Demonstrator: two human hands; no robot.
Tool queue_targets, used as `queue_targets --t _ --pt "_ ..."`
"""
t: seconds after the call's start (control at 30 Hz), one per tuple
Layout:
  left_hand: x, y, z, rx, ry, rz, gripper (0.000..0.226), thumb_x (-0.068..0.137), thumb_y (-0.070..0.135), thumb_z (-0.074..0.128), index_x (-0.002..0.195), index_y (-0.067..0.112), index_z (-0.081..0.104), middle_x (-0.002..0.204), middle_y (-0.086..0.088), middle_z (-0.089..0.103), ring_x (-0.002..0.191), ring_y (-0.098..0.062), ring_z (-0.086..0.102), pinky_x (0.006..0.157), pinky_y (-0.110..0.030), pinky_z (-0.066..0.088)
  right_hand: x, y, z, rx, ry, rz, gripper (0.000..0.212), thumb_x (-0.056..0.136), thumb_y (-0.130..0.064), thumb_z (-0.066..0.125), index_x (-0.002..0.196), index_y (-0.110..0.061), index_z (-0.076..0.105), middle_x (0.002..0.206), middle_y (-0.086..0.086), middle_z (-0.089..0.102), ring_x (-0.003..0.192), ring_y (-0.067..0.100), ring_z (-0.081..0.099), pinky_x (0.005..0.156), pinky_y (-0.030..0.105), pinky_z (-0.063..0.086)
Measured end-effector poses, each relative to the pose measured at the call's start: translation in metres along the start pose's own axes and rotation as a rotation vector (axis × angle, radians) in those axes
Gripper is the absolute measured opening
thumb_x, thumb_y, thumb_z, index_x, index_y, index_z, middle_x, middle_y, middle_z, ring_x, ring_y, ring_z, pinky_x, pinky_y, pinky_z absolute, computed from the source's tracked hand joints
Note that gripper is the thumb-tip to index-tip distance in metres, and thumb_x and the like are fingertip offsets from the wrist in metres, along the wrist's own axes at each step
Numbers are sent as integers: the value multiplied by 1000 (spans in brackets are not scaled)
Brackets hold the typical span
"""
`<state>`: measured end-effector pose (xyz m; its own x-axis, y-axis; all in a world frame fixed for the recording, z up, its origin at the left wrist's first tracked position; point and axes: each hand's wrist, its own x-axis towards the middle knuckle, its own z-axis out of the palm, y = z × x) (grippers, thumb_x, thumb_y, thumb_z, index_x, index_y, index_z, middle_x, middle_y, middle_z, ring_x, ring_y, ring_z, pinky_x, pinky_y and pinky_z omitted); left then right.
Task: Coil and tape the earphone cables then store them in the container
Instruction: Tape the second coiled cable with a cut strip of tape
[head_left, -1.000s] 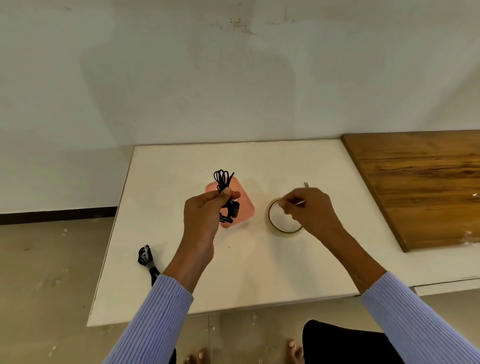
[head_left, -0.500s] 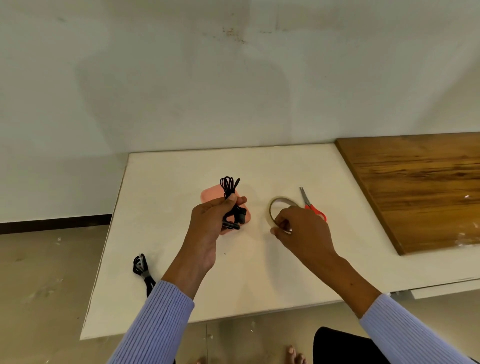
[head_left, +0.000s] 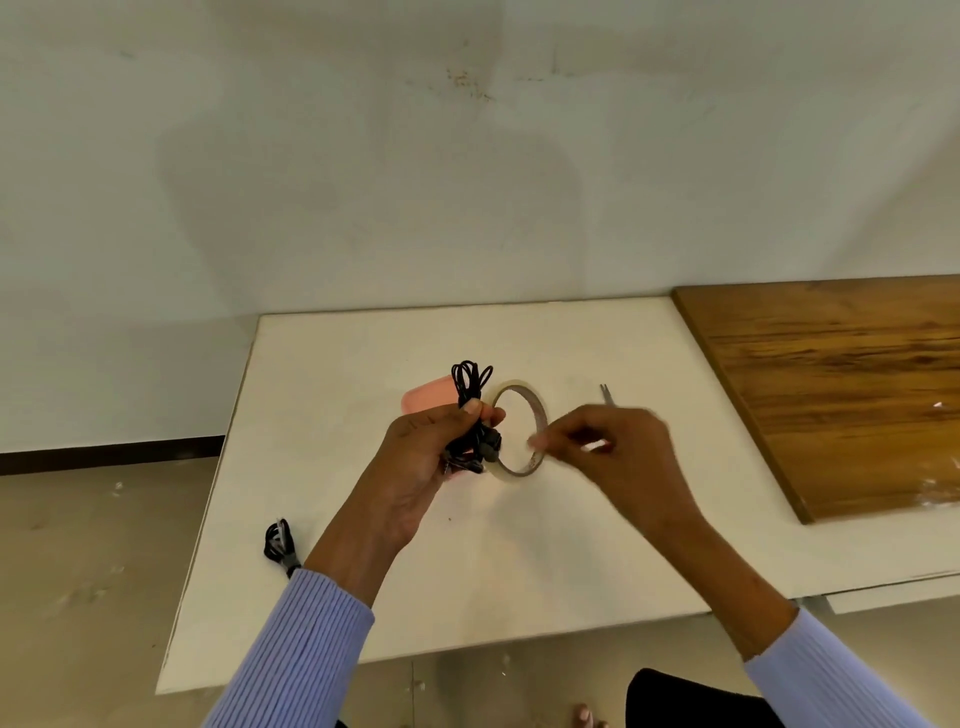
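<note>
— What are the fingers doing?

— The left hand (head_left: 426, 457) has its thumb and fingers curled round a black coil (head_left: 470, 410) of earphone cable. The loops stick up above the thumb, and the plug end and buds hang just below the fingers. The tape (head_left: 519, 428) stands on edge right against that hand; I can't tell whether the left fingers also grip it.

— And the right?

— The right hand (head_left: 608, 452) is blurred. Its fingertips are drawn together at the tape's right rim, as if pinching there, but the blur hides exactly what they hold.

— Where is all this over the table?

— Above the middle of the white table (head_left: 363, 364), a little toward the far edge. Behind the left hand a pink container (head_left: 428, 397) sits on the table, mostly hidden by the hand and coil.

— Anything else on it?

— A second cable bundle (head_left: 280, 543), black with a grey bit, lies near the left edge, just beside the left sleeve (head_left: 306, 649). The metal tips of the scissors (head_left: 605, 394) poke out beyond the right hand; the rest is covered. A wooden board (head_left: 841, 384) lies along the right side of the table, reaching to the wall (head_left: 467, 156).
</note>
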<state>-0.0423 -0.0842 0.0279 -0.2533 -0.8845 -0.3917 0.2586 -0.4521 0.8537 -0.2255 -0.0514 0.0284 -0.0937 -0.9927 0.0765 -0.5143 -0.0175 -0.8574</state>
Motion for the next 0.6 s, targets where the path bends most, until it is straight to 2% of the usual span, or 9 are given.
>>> queue_targets --t 0.1,0.13,0.23,0.3,0.37,0.47,0.6 --pt "-2 2 -2 33 -32 -3 21 88 15 55 76 9 71 85 -7 74 71 -16 67 55 -19 50 15 12 -11 39 125 65 7 78 -31 72 80 -24 72 75 -15 70 72 -1 63 70 18 51" --pt "-2 1 -1 49 -44 -2 20 86 17 56 76 9 71 84 -6 74 72 -18 67 57 -20 51 19 15 -11 57 118 77 3 81 -30 69 83 -29 71 81 -17 70 78 -2 63 74 19 53" --pt "-3 -1 1 68 -84 -8 21 79 20 58 68 15 75 85 -7 74 79 -23 66 76 -30 50 24 12 -4 93 49 30 13 90 -30 57 96 -36 67 101 -17 67 97 -8 59 81 12 48" --pt "-3 -2 2 86 -99 -2 28 85 16 56 66 15 75 85 -8 74 80 -25 65 80 -35 48 24 9 2 94 -14 -60 20 94 -35 49 102 -36 67 111 -12 65 109 0 56 90 18 45" --pt "-3 -2 1 105 -109 9 32 89 14 53 66 16 75 85 -8 74 80 -24 66 80 -35 49 21 6 7 87 -88 -92 28 95 -45 40 101 -40 67 116 -14 62 116 5 53 96 20 41" --pt "-3 -2 -2 127 -122 18 28 89 15 53 70 15 74 88 -10 74 81 -24 67 80 -34 50 20 5 8 111 -129 -56 40 93 -50 34 99 -33 70 112 -18 64 114 0 51 92 11 37" --pt "-5 1 -6 120 -128 22 22 84 19 56 71 14 73 85 -8 74 71 -18 67 62 -22 51 23 8 3 120 -98 37 50 90 -52 32 97 -26 74 111 -15 66 110 -8 53 89 1 34"
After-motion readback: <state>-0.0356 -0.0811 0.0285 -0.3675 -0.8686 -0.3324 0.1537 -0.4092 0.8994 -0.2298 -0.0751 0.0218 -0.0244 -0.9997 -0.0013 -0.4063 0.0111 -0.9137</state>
